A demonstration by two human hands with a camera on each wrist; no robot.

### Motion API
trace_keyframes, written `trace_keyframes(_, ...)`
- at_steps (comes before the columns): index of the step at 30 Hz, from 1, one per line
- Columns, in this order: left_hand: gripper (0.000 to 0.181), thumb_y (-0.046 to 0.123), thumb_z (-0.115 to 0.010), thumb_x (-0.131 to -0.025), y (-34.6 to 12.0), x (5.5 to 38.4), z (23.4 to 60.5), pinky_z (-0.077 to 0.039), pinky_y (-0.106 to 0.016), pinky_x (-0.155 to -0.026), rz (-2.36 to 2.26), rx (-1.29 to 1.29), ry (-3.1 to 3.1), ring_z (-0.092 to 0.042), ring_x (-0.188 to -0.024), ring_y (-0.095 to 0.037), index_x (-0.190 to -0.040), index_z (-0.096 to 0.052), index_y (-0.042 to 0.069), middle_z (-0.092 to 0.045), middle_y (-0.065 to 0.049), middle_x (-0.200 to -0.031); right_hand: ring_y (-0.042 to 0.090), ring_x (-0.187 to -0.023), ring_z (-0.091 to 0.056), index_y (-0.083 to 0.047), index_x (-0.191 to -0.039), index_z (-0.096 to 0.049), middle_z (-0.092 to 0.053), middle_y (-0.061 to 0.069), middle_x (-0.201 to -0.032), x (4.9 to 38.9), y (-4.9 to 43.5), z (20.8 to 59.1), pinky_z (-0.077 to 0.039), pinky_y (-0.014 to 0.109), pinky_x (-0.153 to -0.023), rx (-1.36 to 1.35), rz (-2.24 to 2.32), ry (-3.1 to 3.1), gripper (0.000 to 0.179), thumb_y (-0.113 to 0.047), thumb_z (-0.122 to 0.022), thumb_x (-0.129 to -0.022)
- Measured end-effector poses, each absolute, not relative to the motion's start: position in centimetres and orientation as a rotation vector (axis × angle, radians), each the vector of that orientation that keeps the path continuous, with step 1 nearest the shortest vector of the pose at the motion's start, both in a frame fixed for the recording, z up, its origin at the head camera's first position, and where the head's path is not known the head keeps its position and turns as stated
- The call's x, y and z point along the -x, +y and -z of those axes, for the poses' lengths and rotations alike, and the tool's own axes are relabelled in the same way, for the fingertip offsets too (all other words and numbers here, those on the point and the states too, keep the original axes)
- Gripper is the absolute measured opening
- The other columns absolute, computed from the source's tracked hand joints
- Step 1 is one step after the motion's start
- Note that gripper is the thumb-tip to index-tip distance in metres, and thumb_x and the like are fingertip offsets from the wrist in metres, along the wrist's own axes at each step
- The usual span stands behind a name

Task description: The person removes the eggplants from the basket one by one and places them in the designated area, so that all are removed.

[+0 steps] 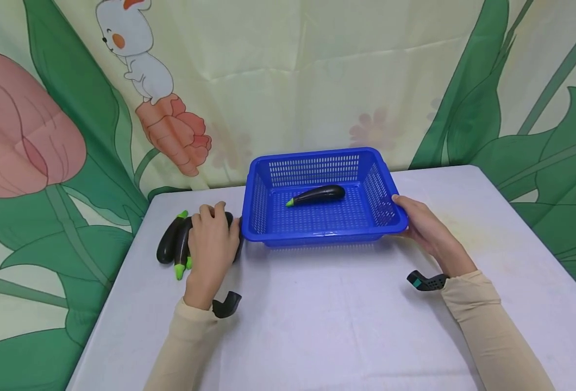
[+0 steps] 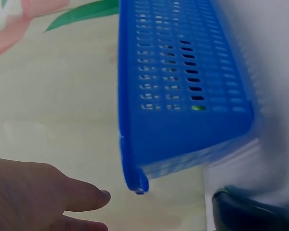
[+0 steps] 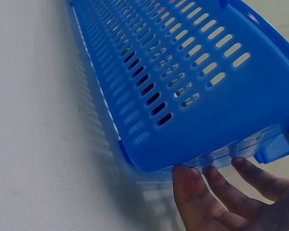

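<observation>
A blue plastic basket [image 1: 327,237] with slotted walls stands at the back of the table. One dark eggplant [image 1: 319,195] with a green stem end lies inside it. At the basket's right end, my right hand [image 1: 425,228] grips the rim; its fingers [image 3: 221,185] reach the wall in the right wrist view. To the left of the basket lie several more eggplants [image 1: 169,241], partly hidden under my left hand [image 1: 212,236]. That hand arches over them with fingers spread. In the left wrist view its thumb and finger [image 2: 86,196] have nothing between them.
A white cloth covers the table [image 1: 307,309]. Behind it hangs a printed backdrop [image 1: 278,81] with flowers and a rabbit. A black strap piece [image 1: 226,305] sticks out at the left wrist, another [image 1: 426,281] at the right.
</observation>
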State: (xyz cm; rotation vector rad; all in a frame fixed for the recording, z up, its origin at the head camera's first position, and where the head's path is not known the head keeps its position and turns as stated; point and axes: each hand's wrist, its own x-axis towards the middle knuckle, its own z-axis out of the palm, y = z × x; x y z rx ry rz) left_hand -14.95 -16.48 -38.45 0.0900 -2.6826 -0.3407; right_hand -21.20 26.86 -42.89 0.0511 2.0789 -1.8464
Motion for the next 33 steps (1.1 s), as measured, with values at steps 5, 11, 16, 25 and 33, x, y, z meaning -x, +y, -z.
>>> trace_keyframes(5,0.047,0.028,-0.066,-0.102,-15.6,15.3,37.4,-0.055,-0.057,-0.082,0.348,-0.07,-2.701,-0.058,-0.109,-0.046,-0.141,-0.057,0.001,-0.058,-0.028,-0.128,0.004,-0.102,-0.069,-0.005,-0.167,-0.017,-0.046,0.02,-0.15,21.3,26.7,42.9,-0.059,0.027,-0.088,-0.048,1.829,2.084,0.083,-0.061,-0.036,-0.108)
trace_keyframes(11,0.047,0.029,-0.065,-0.103,-13.9,15.9,36.4,-0.054,-0.056,-0.087,0.37,-0.016,-2.716,-0.057,-0.113,-0.044,-0.142,-0.058,0.003,-0.058,-0.026,-0.131,0.004,-0.101,-0.069,-0.005,-0.167,-0.018,-0.042,0.021,-0.153,21.5,26.7,42.8,-0.059,0.026,-0.087,-0.053,1.828,2.086,0.083,-0.061,-0.036,-0.108)
trace_keyframes(16,0.049,0.032,-0.064,-0.104,-12.2,16.6,35.5,-0.055,-0.055,-0.088,0.39,0.057,-2.743,-0.058,-0.115,-0.042,-0.144,-0.057,0.005,-0.058,-0.025,-0.134,0.004,-0.102,-0.069,-0.006,-0.167,-0.016,-0.041,0.021,-0.154,21.6,26.7,42.7,-0.059,0.025,-0.087,-0.055,1.816,2.089,0.084,-0.062,-0.036,-0.108)
trace_keyframes(25,0.05,0.033,-0.066,-0.103,-9.6,18.5,34.3,-0.056,-0.053,-0.085,0.361,0.214,-2.743,-0.06,-0.113,-0.039,-0.144,-0.058,0.005,-0.061,-0.021,-0.131,0.006,-0.102,-0.07,-0.005,-0.167,-0.017,-0.052,0.013,-0.143,21.7,26.8,42.9,-0.06,0.027,-0.087,-0.045,1.821,2.084,0.082,-0.059,-0.036,-0.108)
trace_keyframes(33,0.051,0.035,-0.065,-0.103,-8.1,19.9,33.5,-0.057,-0.053,-0.089,0.355,0.312,-2.798,-0.06,-0.117,-0.039,-0.146,-0.057,0.007,-0.061,-0.019,-0.134,0.005,-0.098,-0.07,-0.002,-0.166,-0.018,-0.066,-0.011,-0.114,21.6,26.9,43.1,-0.06,0.027,-0.085,-0.049,1.875,2.038,0.08,-0.055,-0.039,-0.109)
